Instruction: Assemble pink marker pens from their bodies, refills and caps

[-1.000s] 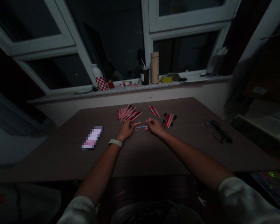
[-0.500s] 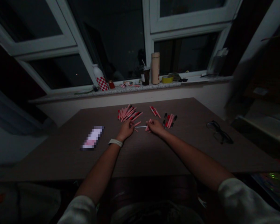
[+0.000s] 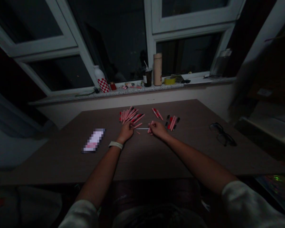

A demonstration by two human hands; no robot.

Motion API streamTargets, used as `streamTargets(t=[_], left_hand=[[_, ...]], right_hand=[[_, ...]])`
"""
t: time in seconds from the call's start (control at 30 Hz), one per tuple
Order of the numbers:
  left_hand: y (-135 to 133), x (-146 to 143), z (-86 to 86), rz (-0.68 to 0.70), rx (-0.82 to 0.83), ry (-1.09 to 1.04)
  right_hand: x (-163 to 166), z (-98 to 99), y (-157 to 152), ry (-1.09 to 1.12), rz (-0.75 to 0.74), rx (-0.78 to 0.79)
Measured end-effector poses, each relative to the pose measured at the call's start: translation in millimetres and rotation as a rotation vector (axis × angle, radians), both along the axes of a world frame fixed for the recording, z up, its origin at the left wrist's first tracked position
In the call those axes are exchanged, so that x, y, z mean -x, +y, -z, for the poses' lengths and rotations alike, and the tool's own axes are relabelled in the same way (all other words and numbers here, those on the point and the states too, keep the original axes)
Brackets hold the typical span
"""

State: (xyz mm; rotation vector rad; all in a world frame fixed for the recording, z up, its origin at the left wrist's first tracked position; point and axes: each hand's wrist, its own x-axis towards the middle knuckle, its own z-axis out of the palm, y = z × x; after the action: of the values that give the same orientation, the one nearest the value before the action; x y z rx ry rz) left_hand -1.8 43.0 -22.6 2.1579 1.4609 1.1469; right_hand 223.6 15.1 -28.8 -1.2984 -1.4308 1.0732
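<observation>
My left hand (image 3: 126,131) rests on the brown table (image 3: 142,152) with its fingers curled at the near edge of a heap of pink and red pen parts (image 3: 131,115); what it grips is hidden. My right hand (image 3: 157,129) pinches a pink pen piece with a thin white refill (image 3: 142,128) sticking out to the left toward the left hand. A loose pink piece (image 3: 138,125) lies between the hands. Two pink pens (image 3: 157,113) lie behind the right hand, and a row of black and red pens (image 3: 172,122) lies just to its right.
A phone with a lit screen (image 3: 93,140) lies left of my left arm, which wears a pale wristband (image 3: 116,145). Glasses (image 3: 222,134) lie at the right. The windowsill holds a checked bottle (image 3: 101,79), a dark cup (image 3: 147,77), a tan flask (image 3: 157,64) and yellow tape (image 3: 169,80).
My left hand has shifted slightly left and back toward the heap, widening the gap to the refill's tip. The right hand stays in place.
</observation>
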Motion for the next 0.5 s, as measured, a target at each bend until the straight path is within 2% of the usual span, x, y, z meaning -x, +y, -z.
streamTargets(t=[0.1,0.17,0.4,0.5], left_hand=[[0.6,1.3,-2.2,-0.051,0.013,-0.008],[0.6,2.8,-4.1,-0.077,0.013,-0.004],[-3.1,8.0,-12.5,-0.095,-0.050,0.047],[-7.2,9.4,-17.8,-0.062,-0.063,0.105]], right_hand=[[-0.9,2.2,-2.2,0.084,0.000,-0.070],[-2.6,2.9,-4.4,0.065,-0.012,-0.150],[-6.1,0.5,-8.2,-0.310,-0.062,-0.430],[-5.3,3.1,-7.3,-0.386,-0.060,-0.478]])
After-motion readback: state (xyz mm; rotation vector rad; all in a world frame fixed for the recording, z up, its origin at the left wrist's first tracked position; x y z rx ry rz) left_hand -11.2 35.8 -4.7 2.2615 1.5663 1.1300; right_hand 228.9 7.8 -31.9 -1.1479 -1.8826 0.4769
